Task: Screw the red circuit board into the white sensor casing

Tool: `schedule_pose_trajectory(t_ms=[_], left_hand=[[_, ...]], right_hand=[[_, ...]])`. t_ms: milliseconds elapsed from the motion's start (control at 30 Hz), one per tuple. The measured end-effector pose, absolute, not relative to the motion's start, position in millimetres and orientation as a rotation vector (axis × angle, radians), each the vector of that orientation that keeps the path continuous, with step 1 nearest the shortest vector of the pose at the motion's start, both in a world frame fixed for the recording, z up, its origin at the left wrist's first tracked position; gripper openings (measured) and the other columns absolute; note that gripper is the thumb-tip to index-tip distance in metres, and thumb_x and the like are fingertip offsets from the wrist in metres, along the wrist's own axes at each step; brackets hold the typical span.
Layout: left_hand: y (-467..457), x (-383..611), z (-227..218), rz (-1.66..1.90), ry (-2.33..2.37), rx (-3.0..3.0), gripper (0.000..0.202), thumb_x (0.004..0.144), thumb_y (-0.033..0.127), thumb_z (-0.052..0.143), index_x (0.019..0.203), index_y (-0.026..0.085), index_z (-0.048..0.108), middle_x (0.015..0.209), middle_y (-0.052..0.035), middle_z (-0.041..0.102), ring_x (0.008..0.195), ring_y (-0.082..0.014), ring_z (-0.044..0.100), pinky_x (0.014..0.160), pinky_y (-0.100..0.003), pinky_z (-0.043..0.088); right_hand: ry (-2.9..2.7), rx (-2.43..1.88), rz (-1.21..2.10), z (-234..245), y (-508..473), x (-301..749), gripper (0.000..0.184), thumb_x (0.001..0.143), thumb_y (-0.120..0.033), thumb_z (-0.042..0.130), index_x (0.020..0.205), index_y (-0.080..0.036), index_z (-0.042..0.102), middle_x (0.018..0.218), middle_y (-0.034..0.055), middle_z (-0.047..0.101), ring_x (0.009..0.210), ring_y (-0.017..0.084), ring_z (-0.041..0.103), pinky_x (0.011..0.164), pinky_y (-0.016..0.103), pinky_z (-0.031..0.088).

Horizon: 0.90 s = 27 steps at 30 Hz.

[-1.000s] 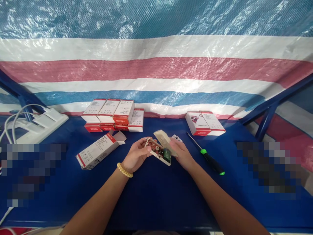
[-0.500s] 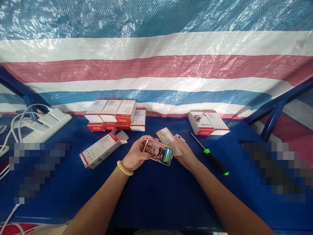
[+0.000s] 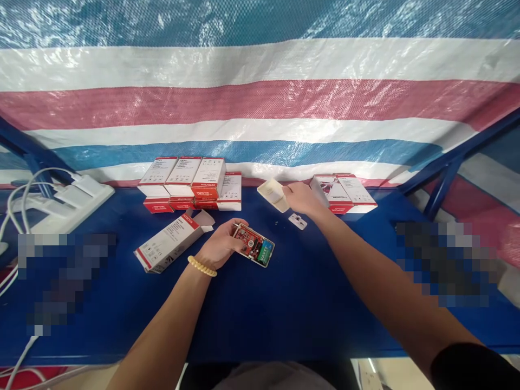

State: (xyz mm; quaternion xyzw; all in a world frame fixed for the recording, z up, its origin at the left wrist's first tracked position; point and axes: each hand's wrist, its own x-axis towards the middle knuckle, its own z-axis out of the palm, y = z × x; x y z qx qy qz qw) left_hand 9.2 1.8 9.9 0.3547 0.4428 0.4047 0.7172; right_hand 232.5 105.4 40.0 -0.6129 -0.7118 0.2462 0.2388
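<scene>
Head view. The left hand (image 3: 219, 246), wearing a pale bead bracelet (image 3: 202, 266), lies just left of the frame's centre. Its fingers are closed on the left end of the opened device base (image 3: 254, 246), a shallow cream tray with a red circuit board and a green-blue battery showing. The base is tilted with its open face up toward the camera, which I judge keeps the board and battery readable and reachable, and its lower edge sits on or just above the blue surface (image 3: 284, 309); which of the two cannot be told.

The right hand (image 3: 300, 197) is stretched to the upper centre, well apart from the base, and pinches the cream cover (image 3: 274, 195) by its right edge. The cover is held tilted above the surface, just in front of the two boxes (image 3: 343, 192) at centre right; held off like this it leaves the base uncovered.

A small white clip (image 3: 298, 221) lies on the surface between the two hands, nearer the right one. An opened carton (image 3: 170, 242) lies on its side just left of the left hand, flap up. Behind it stands a stack of red-and-white boxes (image 3: 190, 184). A white power strip (image 3: 60, 203) with cables sits at the left edge.
</scene>
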Motion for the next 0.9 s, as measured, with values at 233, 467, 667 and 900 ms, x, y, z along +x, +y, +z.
schedule_pose_trajectory(t_ms=[233, 467, 667, 900], left_hand=[[-2, 17, 14, 0.798, 1.158, 0.902, 0.043, 0.054, 0.013, 0.069, 0.093, 0.018, 0.051, 0.08, -0.0005, 0.063, 0.069, -0.0172, 0.063, 0.06, -0.03, 0.053], [-3, 12, 12, 0.655, 1.568, 1.429, 0.026, 0.065, 0.023, 0.071, 0.087, 0.02, 0.058, 0.082, 0.0001, 0.064, 0.07, -0.0151, 0.062, 0.059, -0.025, 0.05], [-5, 17, 16, 0.616, 1.653, 1.499, 0.024, 0.068, 0.023, 0.073, 0.089, 0.02, 0.061, 0.085, 0.0008, 0.067, 0.072, -0.0148, 0.062, 0.06, -0.024, 0.048], [-4, 27, 11, 0.572, 1.735, 1.808, 0.019, 0.076, 0.028, 0.07, 0.094, 0.022, 0.067, 0.097, -0.002, 0.069, 0.097, -0.0217, 0.06, 0.088, -0.037, 0.043]], right_hand=[[-2.247, -1.67, 0.586, 41, 122, 213, 0.032, 0.092, -0.033, 0.049, 0.079, -0.009, 0.065, 0.075, 0.009, 0.065, 0.064, 0.013, 0.054, 0.06, 0.022, 0.036], [-2.336, -1.432, 0.144, 22, 76, 249, 0.016, 0.088, -0.025, 0.056, 0.092, -0.019, 0.07, 0.092, 0.0052, 0.066, 0.089, 0.019, 0.058, 0.075, 0.028, 0.041], [-2.61, -1.243, 0.108, -2, 59, 249, 0.018, 0.09, -0.025, 0.057, 0.094, -0.024, 0.074, 0.093, 0.0023, 0.065, 0.093, 0.018, 0.053, 0.066, 0.027, 0.038], [-2.666, -1.314, 0.105, -6, 63, 237, 0.021, 0.091, -0.02, 0.054, 0.08, -0.021, 0.071, 0.088, 0.0037, 0.064, 0.09, 0.018, 0.051, 0.062, 0.028, 0.033]])
